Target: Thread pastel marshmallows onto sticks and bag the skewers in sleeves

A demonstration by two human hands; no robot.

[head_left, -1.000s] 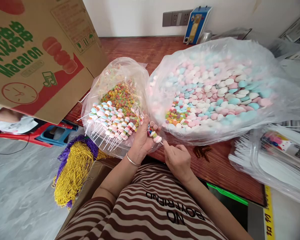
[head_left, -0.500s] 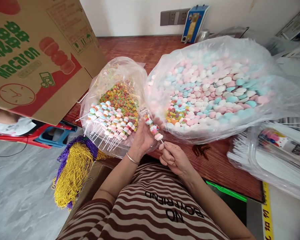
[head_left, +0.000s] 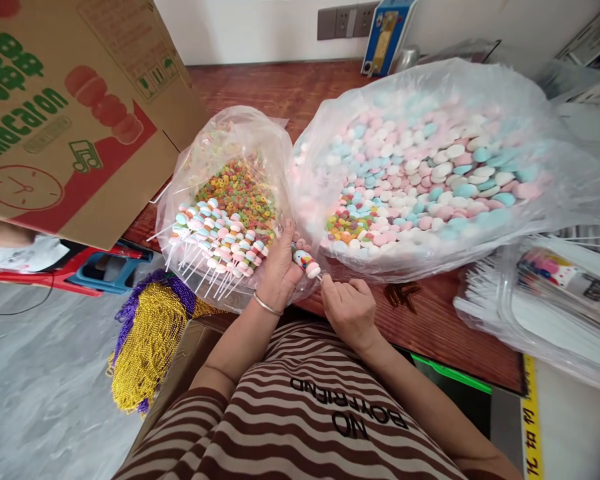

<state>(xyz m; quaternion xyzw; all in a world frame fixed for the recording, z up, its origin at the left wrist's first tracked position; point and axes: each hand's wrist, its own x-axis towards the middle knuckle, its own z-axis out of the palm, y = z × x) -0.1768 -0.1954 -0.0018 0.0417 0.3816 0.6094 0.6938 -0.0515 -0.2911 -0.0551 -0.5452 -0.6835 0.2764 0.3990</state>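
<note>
A candy skewer [head_left: 311, 268] in a clear printed wrapper lies between my hands, its stick end towards me. My left hand [head_left: 279, 268] is closed around the wrapped upper part, with the thumb pointing up. Pinching the short bare stick below the candy, my right hand [head_left: 349, 308] has its knuckles up and fingers curled. Beside my left hand, finished-looking candy skewers [head_left: 220, 243] with white sticks lie in a row on a clear bag [head_left: 220, 133] of small coloured ring candies [head_left: 240, 190]. What the left fingers cover is hidden.
A big clear bag [head_left: 480, 83] of pink, white and blue candies is at right. White sticks [head_left: 485, 293] and printed wrappers [head_left: 575, 273] lie at the right edge. Brown twist ties [head_left: 403, 293] rest on the table [head_left: 430, 327]. A carton [head_left: 105, 173] stands left; beads [head_left: 147, 347] hang below.
My right hand has turned so its knuckles face up, still at the stick. My left hand has closed further over the wrapper, and its upper end is now mostly covered. The view has shifted slightly.
</note>
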